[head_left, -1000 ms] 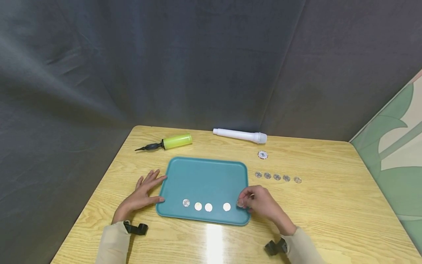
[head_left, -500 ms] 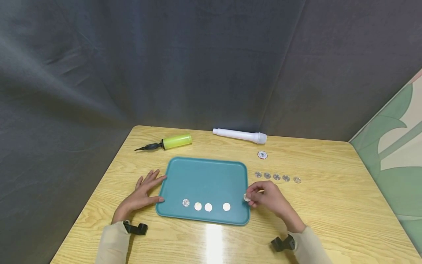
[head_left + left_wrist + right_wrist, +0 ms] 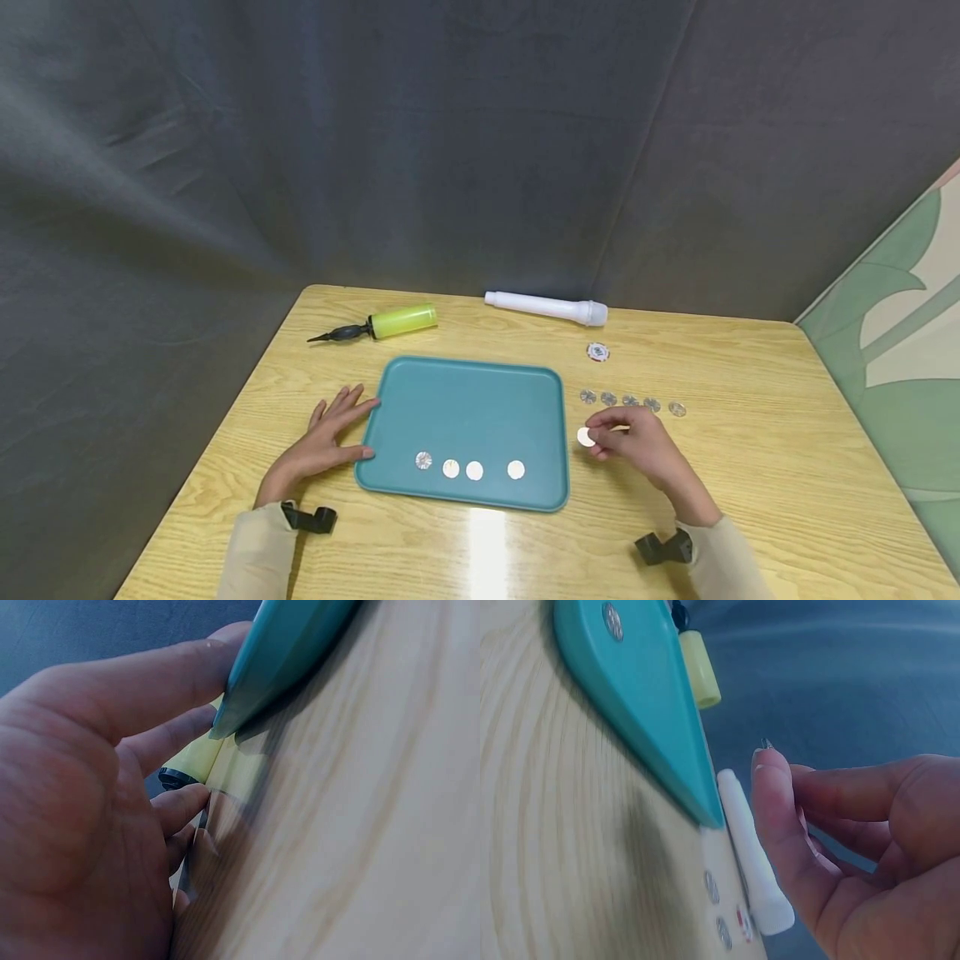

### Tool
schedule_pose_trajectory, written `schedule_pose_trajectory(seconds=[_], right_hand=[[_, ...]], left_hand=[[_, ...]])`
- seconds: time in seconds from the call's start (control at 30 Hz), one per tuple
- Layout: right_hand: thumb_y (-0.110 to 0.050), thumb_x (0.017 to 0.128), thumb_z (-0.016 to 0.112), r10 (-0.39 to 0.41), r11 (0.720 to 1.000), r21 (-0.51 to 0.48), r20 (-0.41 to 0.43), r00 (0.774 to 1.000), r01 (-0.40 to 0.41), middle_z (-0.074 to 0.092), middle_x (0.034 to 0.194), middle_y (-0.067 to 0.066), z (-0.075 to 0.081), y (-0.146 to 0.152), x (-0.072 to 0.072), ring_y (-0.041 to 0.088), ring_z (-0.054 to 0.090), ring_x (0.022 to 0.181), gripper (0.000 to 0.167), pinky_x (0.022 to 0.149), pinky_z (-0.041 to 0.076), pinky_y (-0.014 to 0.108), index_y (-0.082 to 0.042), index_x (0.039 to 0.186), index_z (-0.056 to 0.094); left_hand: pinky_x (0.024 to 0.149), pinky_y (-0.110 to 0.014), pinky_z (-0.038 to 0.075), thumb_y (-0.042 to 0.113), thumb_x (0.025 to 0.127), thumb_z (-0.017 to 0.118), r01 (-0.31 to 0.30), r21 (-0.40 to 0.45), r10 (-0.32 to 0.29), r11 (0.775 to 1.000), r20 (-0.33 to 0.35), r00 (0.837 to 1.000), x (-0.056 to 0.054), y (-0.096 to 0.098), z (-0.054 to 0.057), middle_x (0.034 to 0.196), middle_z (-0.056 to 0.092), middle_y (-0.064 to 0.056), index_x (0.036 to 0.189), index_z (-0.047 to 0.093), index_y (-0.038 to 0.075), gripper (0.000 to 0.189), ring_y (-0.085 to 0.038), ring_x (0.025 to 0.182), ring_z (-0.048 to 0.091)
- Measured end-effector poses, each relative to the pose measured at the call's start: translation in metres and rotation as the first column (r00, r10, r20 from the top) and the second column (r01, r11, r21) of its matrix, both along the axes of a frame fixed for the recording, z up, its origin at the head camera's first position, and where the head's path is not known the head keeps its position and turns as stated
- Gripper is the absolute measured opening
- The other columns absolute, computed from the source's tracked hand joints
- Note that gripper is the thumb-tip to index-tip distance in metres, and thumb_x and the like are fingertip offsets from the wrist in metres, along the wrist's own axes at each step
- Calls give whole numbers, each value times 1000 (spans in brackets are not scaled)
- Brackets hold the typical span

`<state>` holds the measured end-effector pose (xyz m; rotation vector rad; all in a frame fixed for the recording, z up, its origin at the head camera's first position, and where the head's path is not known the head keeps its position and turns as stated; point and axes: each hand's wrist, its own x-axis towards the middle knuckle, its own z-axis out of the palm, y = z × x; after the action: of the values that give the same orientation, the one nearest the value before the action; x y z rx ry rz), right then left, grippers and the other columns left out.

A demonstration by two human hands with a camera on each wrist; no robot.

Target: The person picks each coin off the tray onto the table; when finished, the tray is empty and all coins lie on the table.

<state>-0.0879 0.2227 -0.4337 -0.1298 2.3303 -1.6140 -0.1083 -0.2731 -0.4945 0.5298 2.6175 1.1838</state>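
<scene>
- In my right hand [image 3: 639, 443] I am holding a thin, round, shiny silver disc [image 3: 586, 437], probably metal or coated plastic; I am judging it light and stiff, hardly fragile.
- Its smooth face is likely being slippery, so I am counting on a pinch near the rim, leaving most of the face bare; flat on a surface, its thin edge would be giving my nails little to catch.
- My right thumb and forefinger are closing together on that disc, and the other fingers are bending in behind them.
- The disc is hanging above the pale wood-grain table [image 3: 750, 467], just beyond the right rim of the teal rectangular tray [image 3: 465, 408] with rounded corners.
- Four similar silver discs [image 3: 474, 471] are lying along the tray's near side, and five patterned silver discs [image 3: 608, 399] are sitting in a row on the table beyond my right hand.
- My left hand [image 3: 318, 442] is gripping nothing: its fingers are spreading apart, with thumb and forefinger touching the tray's left rim.
- The tray is looking like stiff, fairly light plastic; its raised rim is offering the natural hold, and loose discs could be sliding if it tilts.
</scene>
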Motion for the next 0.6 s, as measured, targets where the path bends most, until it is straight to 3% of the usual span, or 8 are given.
schedule_pose_trajectory(seconds=[0.37, 0.6], right_hand=[[6, 96, 57, -57, 998, -13, 60, 997, 58, 74, 92, 19, -13, 18, -5, 8, 72, 74, 26, 70, 63, 27, 23, 116, 59], [6, 96, 58, -89, 996, 37, 78, 993, 86, 75, 91, 20, -21, 18, -10, 9, 73, 73, 26, 69, 63, 26, 22, 116, 61]], left_hand=[[119, -68, -12, 33, 84, 80, -6, -13, 6, 1000, 5, 1000, -2, 0, -1, 168, 14, -21, 153, 44, 19, 79, -47, 156, -3], [119, -68, -11, 33, 84, 79, 4, -15, -4, 1000, -2, 1000, -1, 0, 0, 168, 14, -22, 153, 44, 16, 79, -47, 156, -2]])
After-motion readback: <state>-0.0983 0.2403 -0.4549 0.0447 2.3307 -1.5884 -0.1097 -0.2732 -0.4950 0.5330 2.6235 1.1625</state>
